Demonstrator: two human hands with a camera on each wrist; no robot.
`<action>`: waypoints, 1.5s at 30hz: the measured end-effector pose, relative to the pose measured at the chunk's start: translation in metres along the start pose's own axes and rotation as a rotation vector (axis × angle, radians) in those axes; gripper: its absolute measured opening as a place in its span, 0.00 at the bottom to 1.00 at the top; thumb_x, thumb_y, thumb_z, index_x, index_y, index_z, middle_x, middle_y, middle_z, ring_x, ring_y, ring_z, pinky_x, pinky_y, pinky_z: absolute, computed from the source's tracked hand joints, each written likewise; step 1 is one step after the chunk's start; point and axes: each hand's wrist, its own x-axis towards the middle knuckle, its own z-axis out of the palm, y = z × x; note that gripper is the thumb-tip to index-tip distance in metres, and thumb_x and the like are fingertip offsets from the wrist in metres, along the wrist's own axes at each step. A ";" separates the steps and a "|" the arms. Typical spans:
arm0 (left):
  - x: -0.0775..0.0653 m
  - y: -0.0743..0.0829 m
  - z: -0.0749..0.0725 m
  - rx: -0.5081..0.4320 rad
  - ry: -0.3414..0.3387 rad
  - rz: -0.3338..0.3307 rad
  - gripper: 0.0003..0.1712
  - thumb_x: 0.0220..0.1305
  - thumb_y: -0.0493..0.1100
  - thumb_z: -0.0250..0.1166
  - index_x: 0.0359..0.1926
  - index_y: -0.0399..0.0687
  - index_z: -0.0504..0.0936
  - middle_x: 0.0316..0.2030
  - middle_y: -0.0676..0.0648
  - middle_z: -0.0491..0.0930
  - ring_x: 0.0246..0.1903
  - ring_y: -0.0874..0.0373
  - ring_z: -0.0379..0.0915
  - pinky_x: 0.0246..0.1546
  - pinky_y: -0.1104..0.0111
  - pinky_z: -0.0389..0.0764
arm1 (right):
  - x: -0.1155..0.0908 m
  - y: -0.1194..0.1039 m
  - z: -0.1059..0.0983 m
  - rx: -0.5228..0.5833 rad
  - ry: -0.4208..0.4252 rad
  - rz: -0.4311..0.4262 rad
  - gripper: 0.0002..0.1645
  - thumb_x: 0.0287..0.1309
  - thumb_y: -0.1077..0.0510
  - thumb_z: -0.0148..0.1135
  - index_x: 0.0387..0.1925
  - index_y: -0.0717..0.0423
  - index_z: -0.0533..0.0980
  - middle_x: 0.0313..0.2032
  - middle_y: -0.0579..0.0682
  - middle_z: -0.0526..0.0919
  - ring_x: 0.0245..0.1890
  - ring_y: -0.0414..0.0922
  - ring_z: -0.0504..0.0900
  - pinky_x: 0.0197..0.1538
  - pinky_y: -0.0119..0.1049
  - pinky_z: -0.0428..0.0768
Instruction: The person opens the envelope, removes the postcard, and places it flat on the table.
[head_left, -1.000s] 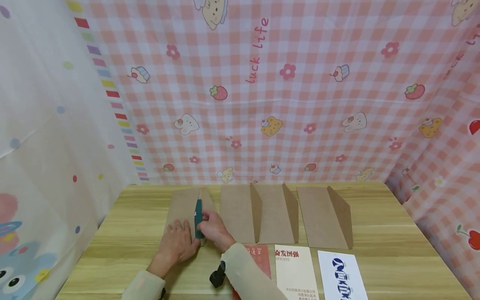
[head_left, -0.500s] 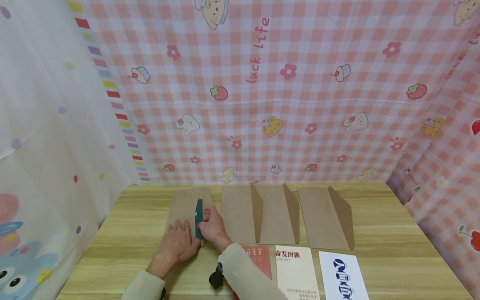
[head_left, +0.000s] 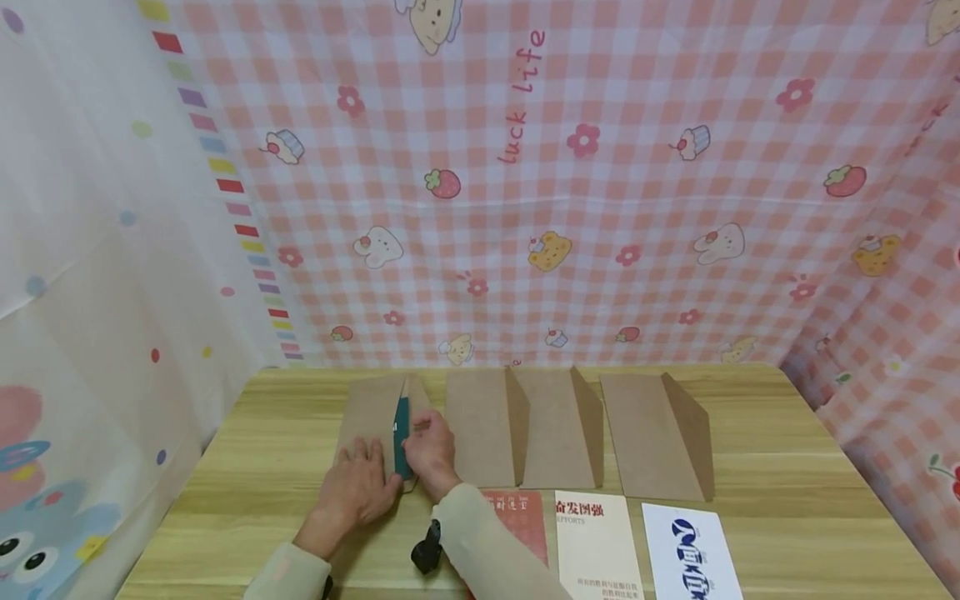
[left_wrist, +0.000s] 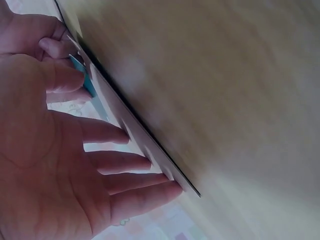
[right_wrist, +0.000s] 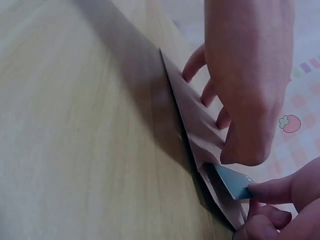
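A brown kraft envelope [head_left: 371, 404] lies at the left of the table with its flap folded out to the right. From its opening shows a strip of dark green card [head_left: 402, 421], most of it hidden inside. My left hand [head_left: 356, 487] rests flat on the envelope, fingers spread, thumb near the card's lower end. In the left wrist view those fingertips press on the paper [left_wrist: 117, 107]. My right hand [head_left: 431, 450] pinches the outer edge of the green card [right_wrist: 232, 181] between thumb and finger, its other fingers curled by the flap.
Three more kraft envelopes [head_left: 480, 425] with opened flaps stand in a row to the right on the wooden table [head_left: 787, 500]. In front lie a red card [head_left: 521, 517], a cream card [head_left: 596, 542] and a white card [head_left: 690, 550]. Patterned cloth [head_left: 585, 200] hangs behind.
My right fingers have shifted slightly at the card's edge, and the showing green strip looks a little narrower. My left hand stays in place on the envelope. The head view has turned slightly.
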 end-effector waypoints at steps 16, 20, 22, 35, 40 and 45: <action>0.002 0.000 -0.006 0.003 -0.031 0.007 0.33 0.70 0.47 0.51 0.65 0.23 0.67 0.57 0.19 0.67 0.53 0.26 0.69 0.52 0.43 0.75 | 0.006 0.001 -0.019 0.009 -0.136 -0.053 0.20 0.50 0.74 0.54 0.45 0.58 0.75 0.34 0.51 0.78 0.34 0.43 0.75 0.39 0.35 0.75; 0.002 -0.001 -0.006 0.013 -0.049 0.007 0.32 0.70 0.46 0.51 0.65 0.24 0.67 0.58 0.19 0.67 0.54 0.25 0.68 0.53 0.42 0.75 | 0.006 0.000 -0.022 -0.010 -0.196 -0.062 0.21 0.50 0.73 0.55 0.48 0.57 0.74 0.34 0.51 0.77 0.33 0.43 0.74 0.39 0.34 0.74; 0.001 -0.001 -0.006 0.017 -0.061 0.003 0.32 0.70 0.46 0.51 0.65 0.24 0.67 0.60 0.19 0.66 0.56 0.24 0.67 0.54 0.42 0.74 | 0.006 0.000 -0.023 -0.028 -0.213 -0.079 0.21 0.51 0.72 0.59 0.48 0.58 0.73 0.32 0.50 0.77 0.32 0.42 0.73 0.36 0.33 0.73; -0.001 -0.007 -0.006 -0.054 -0.166 -0.048 0.31 0.75 0.46 0.47 0.72 0.35 0.61 0.70 0.27 0.58 0.68 0.24 0.51 0.63 0.32 0.57 | 0.009 0.005 -0.026 -0.041 -0.261 -0.102 0.25 0.53 0.74 0.62 0.51 0.54 0.72 0.25 0.47 0.68 0.24 0.41 0.68 0.25 0.31 0.67; -0.001 -0.012 -0.006 -0.083 -0.208 -0.048 0.32 0.76 0.47 0.46 0.74 0.38 0.59 0.72 0.28 0.54 0.70 0.22 0.45 0.65 0.32 0.53 | 0.009 0.006 -0.028 -0.019 -0.276 -0.107 0.26 0.52 0.74 0.61 0.52 0.55 0.73 0.24 0.47 0.66 0.24 0.41 0.67 0.25 0.31 0.65; -0.001 -0.016 -0.007 -0.107 -0.234 -0.051 0.32 0.77 0.49 0.46 0.75 0.39 0.57 0.74 0.29 0.52 0.70 0.23 0.44 0.65 0.32 0.53 | 0.010 0.004 -0.032 -0.020 -0.294 -0.078 0.26 0.55 0.73 0.59 0.54 0.53 0.72 0.26 0.48 0.66 0.26 0.43 0.68 0.28 0.32 0.66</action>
